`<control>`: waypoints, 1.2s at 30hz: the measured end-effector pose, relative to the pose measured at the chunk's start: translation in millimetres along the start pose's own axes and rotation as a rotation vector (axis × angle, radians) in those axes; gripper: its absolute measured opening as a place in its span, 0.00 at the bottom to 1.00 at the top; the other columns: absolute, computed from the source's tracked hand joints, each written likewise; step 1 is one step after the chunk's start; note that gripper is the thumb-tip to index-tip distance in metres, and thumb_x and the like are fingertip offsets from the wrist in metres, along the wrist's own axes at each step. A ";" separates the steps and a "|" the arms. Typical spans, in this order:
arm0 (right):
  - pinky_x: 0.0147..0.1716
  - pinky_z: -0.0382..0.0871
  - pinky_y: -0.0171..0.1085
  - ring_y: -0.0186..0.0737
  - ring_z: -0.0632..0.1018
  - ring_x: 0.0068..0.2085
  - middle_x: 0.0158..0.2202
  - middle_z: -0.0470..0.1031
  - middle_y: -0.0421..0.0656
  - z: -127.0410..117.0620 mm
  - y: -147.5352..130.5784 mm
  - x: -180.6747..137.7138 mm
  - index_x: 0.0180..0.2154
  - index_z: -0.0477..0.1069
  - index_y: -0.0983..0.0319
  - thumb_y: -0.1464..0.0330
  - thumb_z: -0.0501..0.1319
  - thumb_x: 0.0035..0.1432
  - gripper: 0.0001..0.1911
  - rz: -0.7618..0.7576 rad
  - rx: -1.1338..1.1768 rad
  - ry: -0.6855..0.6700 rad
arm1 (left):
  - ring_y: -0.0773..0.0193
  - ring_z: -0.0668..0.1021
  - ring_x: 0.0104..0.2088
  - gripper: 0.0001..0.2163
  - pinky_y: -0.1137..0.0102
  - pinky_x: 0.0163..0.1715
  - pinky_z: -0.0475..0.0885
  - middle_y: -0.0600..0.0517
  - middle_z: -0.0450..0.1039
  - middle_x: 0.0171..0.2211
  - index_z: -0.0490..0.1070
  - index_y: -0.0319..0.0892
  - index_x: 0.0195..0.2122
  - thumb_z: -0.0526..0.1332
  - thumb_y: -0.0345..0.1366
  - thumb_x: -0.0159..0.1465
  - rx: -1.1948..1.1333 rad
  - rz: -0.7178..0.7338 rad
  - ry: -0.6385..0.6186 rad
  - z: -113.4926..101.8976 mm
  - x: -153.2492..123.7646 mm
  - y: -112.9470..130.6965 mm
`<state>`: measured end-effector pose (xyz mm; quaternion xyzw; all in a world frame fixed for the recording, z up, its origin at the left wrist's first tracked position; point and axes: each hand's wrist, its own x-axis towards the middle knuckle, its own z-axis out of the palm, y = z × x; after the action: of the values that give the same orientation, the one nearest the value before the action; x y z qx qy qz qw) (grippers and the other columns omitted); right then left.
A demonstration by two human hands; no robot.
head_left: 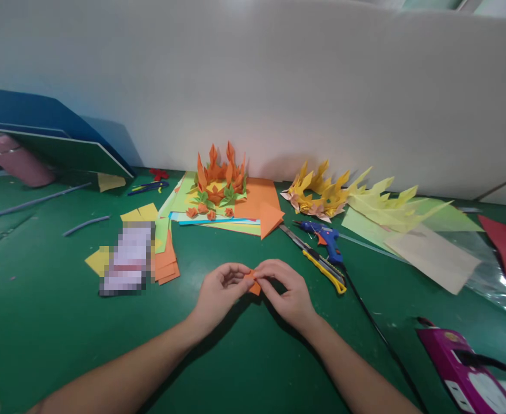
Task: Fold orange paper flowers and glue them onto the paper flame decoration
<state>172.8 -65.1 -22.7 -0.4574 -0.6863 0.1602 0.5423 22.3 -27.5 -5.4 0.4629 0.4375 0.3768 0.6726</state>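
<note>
Between my two hands is a small folded piece of orange paper point(254, 286), held just above the green table. My left hand point(225, 290) pinches its left side between thumb and fingers. On the other side, my right hand point(288, 292) grips the upper right edge with thumb and forefinger. The fingertips hide part of the paper, so its full shape cannot be made out. Beyond the hands stands an orange paper crown point(222, 175) with green leaves, and small orange paper flowers point(211, 215) lie in front of it. Orange paper squares point(272, 218) rest nearby.
To the right lie a yellow utility knife point(325, 270), a blue glue gun point(328, 238) with a black cord, and a yellow paper crown point(317, 192). A purple power strip point(464, 368) sits at the lower right. A blurred-out phone-like object point(127, 259) lies left, a pink bottle point(18, 161) farther back.
</note>
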 end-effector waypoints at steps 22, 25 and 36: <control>0.35 0.72 0.37 0.37 0.76 0.35 0.31 0.74 0.44 -2.0 1.1 -0.4 0.32 0.71 0.59 0.77 0.56 0.56 0.08 -0.050 -0.019 -0.045 | 0.70 0.75 0.28 0.13 0.73 0.32 0.71 0.53 0.75 0.28 0.72 0.38 0.29 0.71 0.38 0.45 -0.002 0.023 -0.027 -1.8 1.1 -3.0; 0.35 0.72 0.37 0.38 0.76 0.35 0.32 0.74 0.45 -3.0 -0.2 0.0 0.32 0.71 0.59 0.76 0.55 0.56 0.08 -0.060 -0.042 -0.067 | 0.71 0.74 0.26 0.15 0.74 0.29 0.70 0.56 0.73 0.25 0.69 0.39 0.29 0.71 0.37 0.44 -0.007 0.053 -0.018 -1.3 2.2 -4.2; 0.31 0.70 0.35 0.37 0.75 0.30 0.28 0.75 0.42 4.0 -2.8 -0.2 0.28 0.72 0.60 0.70 0.61 0.53 0.03 0.221 0.058 -0.031 | 0.70 0.74 0.22 0.16 0.74 0.26 0.67 0.61 0.71 0.20 0.59 0.44 0.36 0.65 0.32 0.49 0.210 0.143 -0.102 -0.4 -1.7 -3.9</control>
<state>167.9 -65.6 -22.2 -0.5119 -0.6350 0.2460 0.5237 21.8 -30.1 -8.8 0.5795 0.4056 0.3519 0.6130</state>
